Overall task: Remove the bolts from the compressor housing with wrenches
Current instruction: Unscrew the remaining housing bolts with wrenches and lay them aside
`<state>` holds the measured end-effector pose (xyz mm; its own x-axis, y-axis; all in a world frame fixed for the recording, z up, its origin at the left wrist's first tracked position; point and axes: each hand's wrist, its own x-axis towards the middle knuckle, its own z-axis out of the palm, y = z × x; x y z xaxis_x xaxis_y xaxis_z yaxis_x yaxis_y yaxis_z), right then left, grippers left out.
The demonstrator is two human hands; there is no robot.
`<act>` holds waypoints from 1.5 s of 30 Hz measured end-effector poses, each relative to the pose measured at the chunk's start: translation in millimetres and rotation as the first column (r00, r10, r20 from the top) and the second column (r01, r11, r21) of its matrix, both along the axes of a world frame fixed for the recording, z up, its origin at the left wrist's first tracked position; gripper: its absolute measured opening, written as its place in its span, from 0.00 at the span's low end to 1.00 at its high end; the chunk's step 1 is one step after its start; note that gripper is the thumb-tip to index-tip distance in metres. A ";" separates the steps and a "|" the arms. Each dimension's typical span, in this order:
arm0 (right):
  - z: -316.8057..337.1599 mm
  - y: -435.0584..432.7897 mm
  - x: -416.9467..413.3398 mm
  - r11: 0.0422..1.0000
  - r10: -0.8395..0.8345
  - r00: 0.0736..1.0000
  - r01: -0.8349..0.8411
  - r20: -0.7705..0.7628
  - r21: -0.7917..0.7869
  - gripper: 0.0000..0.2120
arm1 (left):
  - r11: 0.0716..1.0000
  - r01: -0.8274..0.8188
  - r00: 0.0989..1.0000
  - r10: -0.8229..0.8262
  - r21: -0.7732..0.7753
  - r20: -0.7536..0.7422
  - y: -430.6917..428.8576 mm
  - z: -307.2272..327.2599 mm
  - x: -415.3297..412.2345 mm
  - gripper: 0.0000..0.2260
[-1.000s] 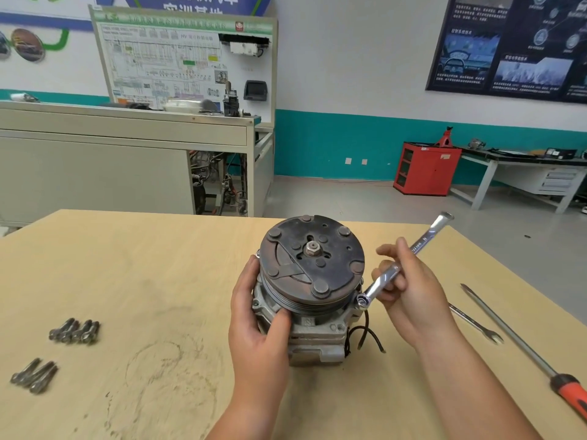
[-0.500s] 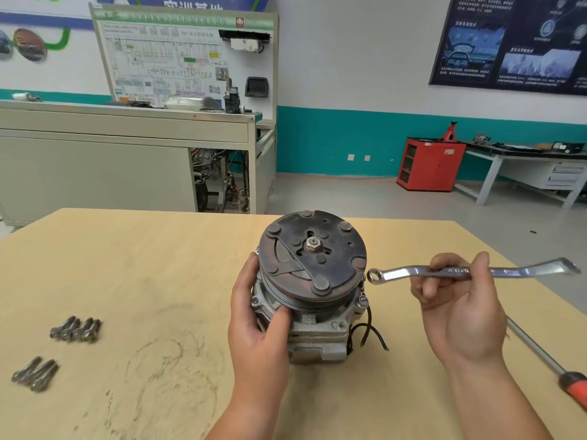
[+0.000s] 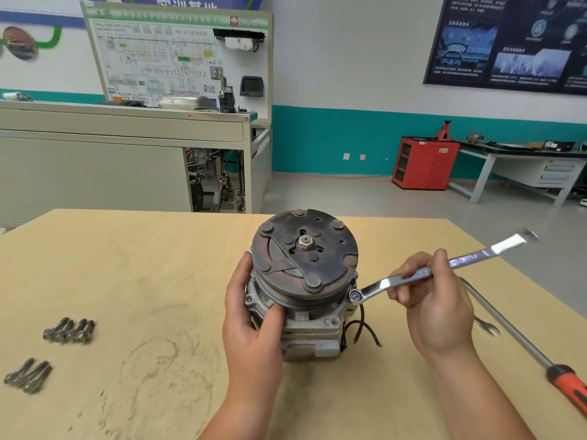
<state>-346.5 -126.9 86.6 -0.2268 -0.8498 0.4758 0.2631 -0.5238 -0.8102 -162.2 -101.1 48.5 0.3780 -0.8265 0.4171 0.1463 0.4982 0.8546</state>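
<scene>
Compressor housing (image 3: 305,325) stands upright on the wooden table (image 3: 127,265) between the two hands, its rusty clutch plate (image 3: 305,252) facing up. The left hand (image 3: 251,325) grasps the housing's left side, thumb pressed on the front just under the pulley grooves, as it did half a second ago. The right hand (image 3: 435,312) pinches the shaft of a ring wrench (image 3: 476,257). Half a second ago that wrench was held level in the air with its ring clear of the housing. Now it slopes down to the left, and its ring sits on the flange at the housing's right edge, where a bolt would be, though the ring hides it. One compressor and one ring wrench are in use. Well to the left of the left hand lie seven loose bolts: a group of four (image 3: 68,331) and, nearer the person, a group of three (image 3: 28,376). To the right of the right hand lie one open-end wrench (image 3: 486,327) and one orange-handled screwdriver (image 3: 521,341).
</scene>
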 end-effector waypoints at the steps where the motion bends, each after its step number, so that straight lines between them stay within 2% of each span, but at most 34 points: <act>1: 3.7 -3.5 -1.3 0.999 0.029 0.999 -0.028 -0.024 0.030 0.27 | 1.000 0.003 1.000 -0.003 0.002 -0.002 0.0 -0.1 -0.1 0.28; 6: 36.4 -35.5 3.7 0.942 0.282 0.935 -0.227 -0.215 0.248 0.26 | 1.000 -0.001 1.000 0.001 0.002 0.005 0.9 0.4 -0.7 0.28; 9: 49.6 -49.6 10.3 0.856 0.478 0.847 -0.391 -0.233 0.337 0.25 | 1.000 -0.014 1.000 0.014 -0.002 0.026 2.0 1.6 -1.0 0.28; 11: 48.8 -51.5 7.4 0.771 0.602 0.787 -0.530 -0.133 0.353 0.22 | 1.000 -0.016 1.000 0.017 -0.008 0.023 2.3 1.3 -1.2 0.28; 13: 40.3 -49.4 0.1 0.713 0.650 0.753 -0.650 0.100 0.263 0.21 | 1.000 -0.016 1.000 0.016 -0.009 0.017 2.7 0.9 -0.8 0.28; 14: 36.7 -44.9 -3.9 0.727 0.614 0.753 -0.656 0.236 0.202 0.20 | 1.000 -0.013 1.000 0.013 -0.011 0.016 2.7 1.1 -0.7 0.28; 15: 32.8 -39.3 -8.5 0.766 0.551 0.763 -0.623 0.339 0.158 0.20 | 1.000 -0.008 1.000 0.008 -0.010 0.015 2.5 1.0 -0.9 0.28; 17: 27.0 -22.2 -16.5 0.867 0.395 0.822 -0.481 0.411 0.131 0.18 | 1.000 -0.007 1.000 0.007 -0.009 0.008 2.0 0.1 -1.4 0.29; 19: 21.9 3.4 -20.2 0.937 0.256 0.901 -0.320 0.349 0.139 0.16 | 1.000 -0.004 1.000 0.004 -0.010 -0.003 1.6 -0.4 -1.3 0.29; 22: 7.9 47.6 -14.6 0.991 0.089 0.975 -0.108 0.204 0.082 0.15 | 1.000 0.003 1.000 -0.003 -0.006 -0.007 0.6 -1.1 -1.3 0.29; 26: -10.7 88.3 10.8 0.992 -0.120 0.989 0.116 0.087 0.058 0.16 | 1.000 -0.007 1.000 0.007 -0.008 0.000 0.8 -1.0 -1.1 0.29; 28: -14.9 98.6 23.6 0.991 -0.128 0.991 0.125 0.048 0.051 0.09 | 1.000 -0.016 1.000 0.016 -0.012 0.007 0.9 -1.1 -1.5 0.29; 29: -17.2 100.8 28.8 0.991 -0.132 0.991 0.133 -0.033 0.026 0.18 | 1.000 -0.019 1.000 0.019 -0.015 0.010 1.0 -0.9 -1.6 0.29; 30: -19.5 101.5 33.3 0.991 -0.135 0.986 0.135 -0.099 0.001 0.21 | 1.000 -0.022 1.000 0.022 -0.019 0.012 0.9 -0.7 -1.7 0.29; 32: -25.0 102.3 39.5 0.987 -0.160 0.976 0.159 -0.148 -0.021 0.11 | 0.999 -0.024 1.000 0.024 -0.027 0.012 0.9 -0.4 -2.0 0.28; 36: -27.7 103.7 48.4 0.983 -0.180 0.956 0.181 -0.229 -0.019 0.11 | 0.999 -0.013 1.000 0.013 -0.033 -0.003 0.8 -0.6 -1.3 0.28; 37: -27.3 104.6 48.9 0.983 -0.179 0.954 0.185 -0.242 0.000 0.12 | 0.999 -0.011 1.000 0.011 -0.034 -0.001 1.0 -0.5 -1.2 0.28; 39: -21.8 105.6 47.9 0.979 -0.183 0.956 0.198 -0.229 0.043 0.08 | 0.999 -0.010 1.000 0.010 -0.036 -0.003 1.6 -0.1 -1.3 0.27; 45: -7.6 92.3 23.0 0.974 -0.191 0.966 0.209 -0.172 0.092 0.15 | 1.000 -0.007 1.000 0.006 -0.031 -0.014 2.2 0.8 -1.3 0.25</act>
